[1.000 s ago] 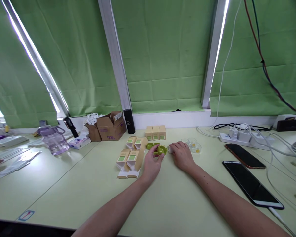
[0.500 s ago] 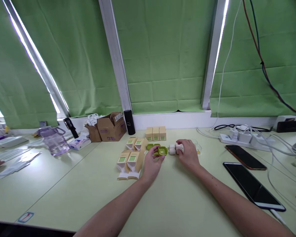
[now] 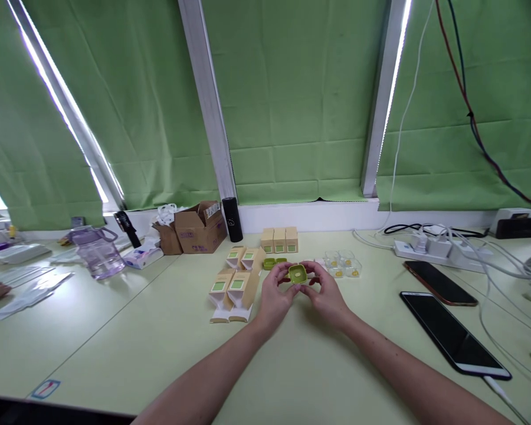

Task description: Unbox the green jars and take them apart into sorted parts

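Note:
A small green square container (image 3: pixel 298 274) is held up above the table, its hollow side facing me. My left hand (image 3: pixel 278 295) pinches it from the left. From the right, my right hand (image 3: pixel 325 292) has its fingers closed on the same container. Two more green containers (image 3: pixel 275 262) lie on the table just behind my left hand. Several clear cups with yellow bits inside (image 3: pixel 343 264) stand right of my right hand. A white piece (image 3: pixel 319 261) shows only in part behind my right fingers.
Open cream boxes with green labels (image 3: pixel 239 283) lie to the left; three closed boxes (image 3: pixel 279 240) stand behind. A cardboard box (image 3: pixel 200 228), black cylinder (image 3: pixel 232 219) and purple jug (image 3: pixel 98 254) are farther left. Phones (image 3: pixel 454 330), cables and a power strip (image 3: pixel 442 254) occupy the right.
My right hand has left the white pieces and come left to the green container. My left hand has brought that container slightly right and turned it toward me. The clear cups are now uncovered.

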A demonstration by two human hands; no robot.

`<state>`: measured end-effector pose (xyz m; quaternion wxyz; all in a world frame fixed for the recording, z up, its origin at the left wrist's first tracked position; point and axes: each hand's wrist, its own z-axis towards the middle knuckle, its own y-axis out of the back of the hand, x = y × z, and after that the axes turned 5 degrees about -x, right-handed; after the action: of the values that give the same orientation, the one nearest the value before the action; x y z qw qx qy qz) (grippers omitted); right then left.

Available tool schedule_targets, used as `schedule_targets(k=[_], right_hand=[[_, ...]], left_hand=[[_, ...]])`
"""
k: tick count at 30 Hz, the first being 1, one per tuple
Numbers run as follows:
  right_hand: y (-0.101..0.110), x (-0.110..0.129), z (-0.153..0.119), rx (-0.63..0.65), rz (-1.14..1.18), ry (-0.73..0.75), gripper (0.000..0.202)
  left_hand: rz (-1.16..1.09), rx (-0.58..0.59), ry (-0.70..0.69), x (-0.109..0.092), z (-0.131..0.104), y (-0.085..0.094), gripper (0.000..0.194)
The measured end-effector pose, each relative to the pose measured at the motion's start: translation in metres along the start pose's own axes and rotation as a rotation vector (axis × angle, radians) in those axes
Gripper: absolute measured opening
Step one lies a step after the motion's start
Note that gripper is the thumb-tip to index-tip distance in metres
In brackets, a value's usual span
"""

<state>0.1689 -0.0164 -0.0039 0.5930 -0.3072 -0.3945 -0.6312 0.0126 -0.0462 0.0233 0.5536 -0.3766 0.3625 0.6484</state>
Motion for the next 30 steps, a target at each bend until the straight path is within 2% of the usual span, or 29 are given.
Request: schedule_targets(k=[9, 15, 21, 25, 30], right_hand=[[0.009, -0.006, 0.004, -0.007, 0.133, -0.060, 0.042], [0.009, 0.000, 0.000, -0.010, 0.185, -0.041, 0.040], [0.007, 0.002, -0.002, 0.025, 0.217, 0.002, 0.040], [0.008, 0.002, -0.004, 0.043, 0.221, 0.002, 0.040], [0.009, 0.002, -0.005, 0.041, 0.237, 0.002, 0.041]], left_hand=[[0.006, 0.047, 0.023, 0.005, -0.003, 0.001, 0.038], [-0.012, 0.000, 0.037, 0.008, -0.001, 0.001, 0.032], [0.031, 0.015, 0.040, 0.010, 0.000, 0.000, 0.032], [0.042, -0.003, 0.001, 0.009, 0.001, 0.002, 0.032], [0.133, -0.085, -0.092, 0.006, 0.001, 0.006, 0.027]])
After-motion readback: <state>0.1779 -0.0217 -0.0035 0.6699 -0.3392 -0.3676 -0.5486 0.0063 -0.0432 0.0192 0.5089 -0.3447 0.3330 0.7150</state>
